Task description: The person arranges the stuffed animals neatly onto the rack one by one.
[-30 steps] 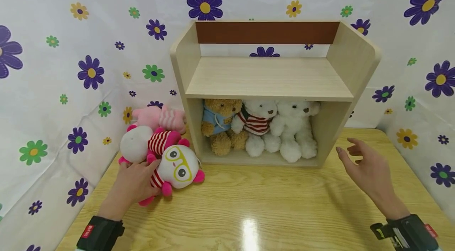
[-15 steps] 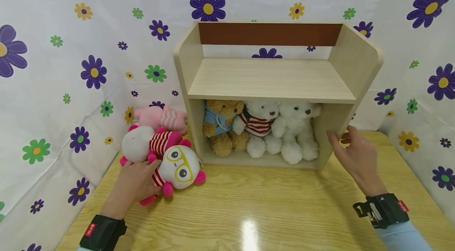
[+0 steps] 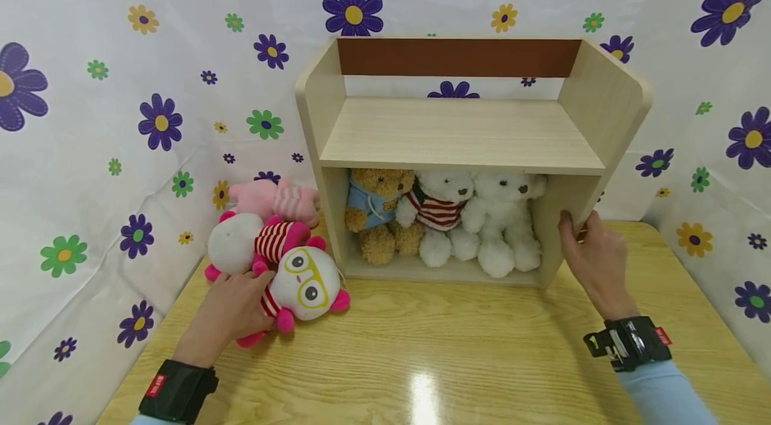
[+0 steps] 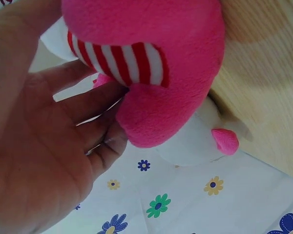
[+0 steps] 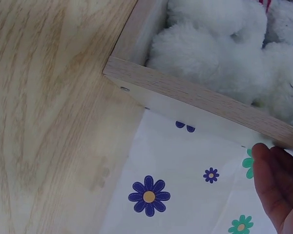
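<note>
At the left of the table, my left hand grips a plush panda with yellow glasses, pink limbs and a red-and-white striped body. In the left wrist view, its striped pink body lies between my thumb and fingers. My right hand holds the right side panel of a small wooden shelf, the thumb inside and the fingers outside. In its lower compartment sit a brown bear in a blue hoodie, a white bear in a striped sweater and a plain white bear.
Behind the held panda lie another striped pink-and-white plush, its face turned away, and a light pink plush against the shelf's left side. A flowered cloth hangs behind the wooden table.
My right hand has moved left from beside the shelf and taken hold of its right side panel. The left hand stays on the panda, and the shelf looks unmoved.
</note>
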A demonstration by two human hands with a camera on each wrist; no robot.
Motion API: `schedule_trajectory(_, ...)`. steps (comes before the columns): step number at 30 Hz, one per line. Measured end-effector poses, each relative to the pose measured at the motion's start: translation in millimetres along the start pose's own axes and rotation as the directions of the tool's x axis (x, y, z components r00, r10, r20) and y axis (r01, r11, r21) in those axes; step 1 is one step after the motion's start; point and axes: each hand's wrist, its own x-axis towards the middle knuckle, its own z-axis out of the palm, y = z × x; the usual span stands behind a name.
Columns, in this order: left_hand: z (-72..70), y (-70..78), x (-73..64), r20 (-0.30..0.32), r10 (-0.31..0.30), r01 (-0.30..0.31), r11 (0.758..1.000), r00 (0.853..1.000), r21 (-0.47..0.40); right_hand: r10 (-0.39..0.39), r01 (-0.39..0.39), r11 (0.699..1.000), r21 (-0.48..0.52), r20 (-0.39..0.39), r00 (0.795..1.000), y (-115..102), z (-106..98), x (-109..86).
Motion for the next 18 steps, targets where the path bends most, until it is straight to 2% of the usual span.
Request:
schedule_trajectory(5,-3.0,-0.6,2.9,0.07,-0.014,0.016,1.0,0.997,-0.025,-0.048,0.047,0.998,-0.033,-0.044,0.998,3.0,6.5,-3.4)
schedule_trajectory(7,-3.7,-1.1,4.1,0.077,-0.016,0.019,0.999,0.997,-0.04,-0.06,0.057,0.997,-0.049,-0.062,0.996,4.1,8.5,-4.5)
schedule_trajectory(12,-2.3,-2.8,4.1,0.043,0.0,0.004,0.997,0.999,-0.076,-0.075,0.07,0.995,-0.069,-0.068,0.995,5.3,11.2,-6.3)
schedule_trajectory(18,-3.9,-4.6,4.9,-0.027,0.105,-0.108,0.985,0.994,-0.135,-0.095,0.091,0.994,-0.055,-0.057,0.994,5.1,10.3,-8.2)
